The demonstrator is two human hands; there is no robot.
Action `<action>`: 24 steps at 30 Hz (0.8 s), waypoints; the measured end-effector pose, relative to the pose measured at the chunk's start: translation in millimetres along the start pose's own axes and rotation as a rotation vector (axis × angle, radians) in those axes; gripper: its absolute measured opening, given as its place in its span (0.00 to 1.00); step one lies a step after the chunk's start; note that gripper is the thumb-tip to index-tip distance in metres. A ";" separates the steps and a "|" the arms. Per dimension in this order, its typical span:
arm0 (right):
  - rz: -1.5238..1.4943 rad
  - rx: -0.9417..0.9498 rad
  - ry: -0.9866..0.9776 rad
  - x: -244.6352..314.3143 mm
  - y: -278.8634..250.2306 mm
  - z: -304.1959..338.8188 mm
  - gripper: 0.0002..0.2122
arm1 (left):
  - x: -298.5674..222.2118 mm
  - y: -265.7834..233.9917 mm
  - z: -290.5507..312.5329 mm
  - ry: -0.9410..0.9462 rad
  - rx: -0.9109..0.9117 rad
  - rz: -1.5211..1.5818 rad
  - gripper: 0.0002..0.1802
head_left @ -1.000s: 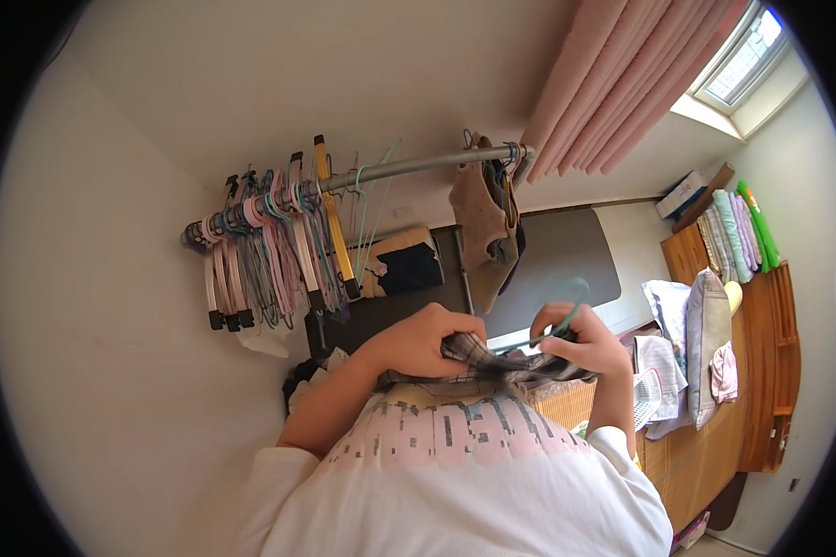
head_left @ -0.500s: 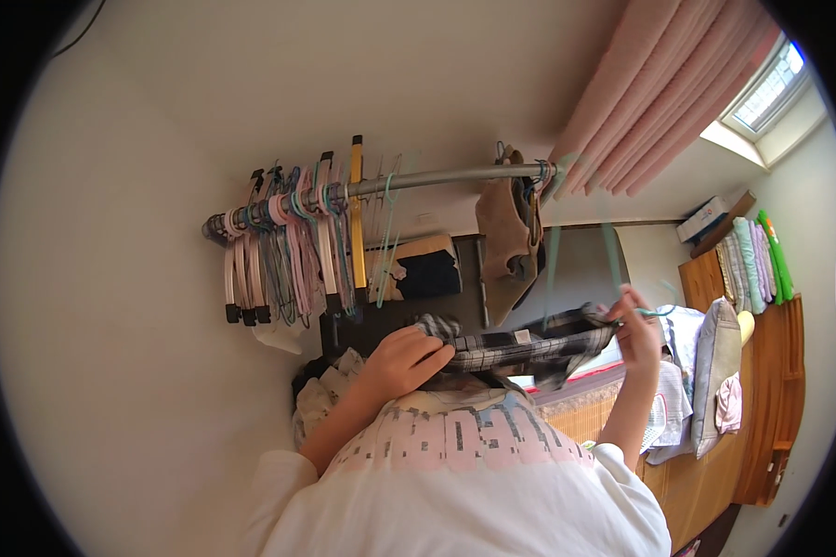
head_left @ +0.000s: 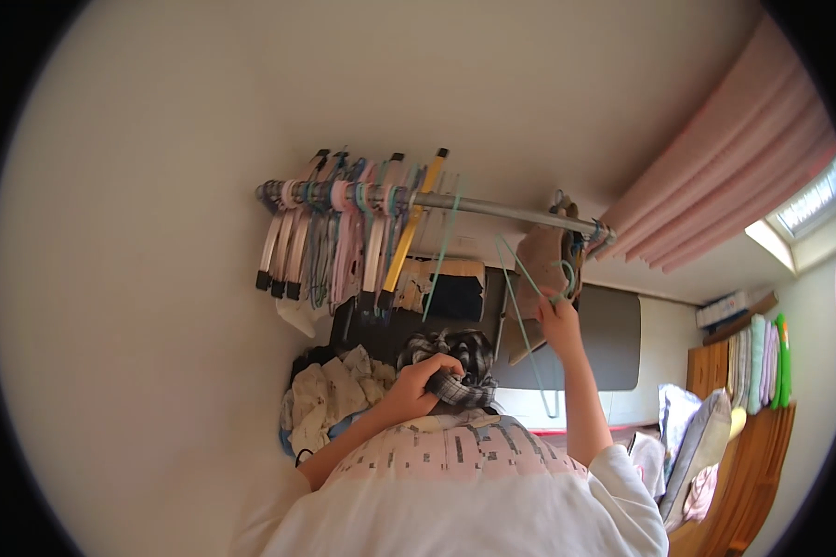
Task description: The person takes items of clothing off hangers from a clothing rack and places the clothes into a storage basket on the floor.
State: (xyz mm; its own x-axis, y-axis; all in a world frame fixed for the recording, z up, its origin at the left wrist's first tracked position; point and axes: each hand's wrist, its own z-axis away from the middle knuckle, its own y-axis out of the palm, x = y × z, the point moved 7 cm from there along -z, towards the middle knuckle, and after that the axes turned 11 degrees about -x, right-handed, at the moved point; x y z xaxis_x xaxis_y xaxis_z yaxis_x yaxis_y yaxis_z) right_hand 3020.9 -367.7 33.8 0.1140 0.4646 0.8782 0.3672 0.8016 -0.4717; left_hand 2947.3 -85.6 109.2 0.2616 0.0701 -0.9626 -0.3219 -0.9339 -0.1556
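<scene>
My left hand (head_left: 422, 383) is closed on a bunched black-and-white plaid garment (head_left: 455, 348), held in front of my chest. Out to the right, my raised right hand (head_left: 559, 321) grips a thin mint-green hanger (head_left: 518, 265) near its hook. Nothing hangs on this hanger, and it is apart from the plaid garment. Above and beyond both hands runs a metal clothes rail (head_left: 497, 209). A brown garment (head_left: 541, 251) hangs near its right end, just behind the green hanger.
Many hangers (head_left: 344, 237) crowd the rail's left part, beside a yellow one (head_left: 415, 218). A heap of pale clothes (head_left: 330, 395) lies below left. Beyond stands a dark grey panel (head_left: 608, 339). Pillows (head_left: 697, 455) and folded textiles (head_left: 757, 362) are at right, under a pink curtain (head_left: 734, 176).
My right hand has moved left and up with the green hanger, away from the plaid garment. The garment, stretched out before, is now bunched at my left hand. The view has shifted.
</scene>
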 end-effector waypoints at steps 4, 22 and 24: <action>0.032 -0.106 -0.173 38.2 86.3 -60.8 0.15 | 0.1 -27.3 27.0 -0.069 -0.178 0.008 0.22; -0.018 1.106 -0.384 79.5 233.3 140.5 0.28 | 10.0 -105.0 138.1 -0.181 -1.004 0.029 0.25; -0.083 1.359 -0.383 64.8 270.8 210.7 0.27 | -7.2 -112.3 135.4 -0.096 -0.941 0.084 0.30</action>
State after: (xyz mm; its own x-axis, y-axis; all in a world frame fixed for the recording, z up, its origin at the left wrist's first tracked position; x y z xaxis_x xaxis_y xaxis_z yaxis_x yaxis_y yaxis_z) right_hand 2933.2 -41.2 -53.8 -0.1986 0.2942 0.9349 -0.8271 0.4614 -0.3209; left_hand 2858.4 66.2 103.6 0.1820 -0.0204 -0.9831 0.5398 -0.8336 0.1172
